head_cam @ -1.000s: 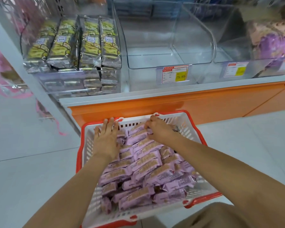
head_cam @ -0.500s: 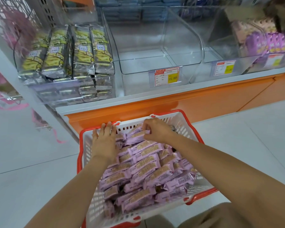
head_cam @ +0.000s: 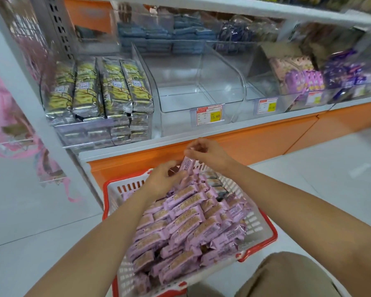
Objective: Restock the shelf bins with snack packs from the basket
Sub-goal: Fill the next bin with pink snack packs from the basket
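A white basket with a red rim (head_cam: 263,236) stands on the floor below the shelf, heaped with purple snack packs (head_cam: 186,224). Above its far end, my right hand (head_cam: 208,153) pinches the top of one purple pack (head_cam: 187,163) that stands nearly upright. My left hand (head_cam: 163,181) grips the same pack's lower end. Straight ahead on the shelf sits an empty clear bin (head_cam: 199,88) with a price tag on its front.
Left of the empty bin, a bin holds yellow-and-silver packs (head_cam: 101,91). To its right a second clear bin (head_cam: 266,91) and purple packs (head_cam: 304,80). Orange shelf base (head_cam: 255,142) behind the basket. Pink items (head_cam: 2,116) hang at the left. My knee (head_cam: 287,275) is bottom right.
Both hands rose from the pile at the basket's far end, lifting one purple pack. The view tilted up, showing more of the shelf.
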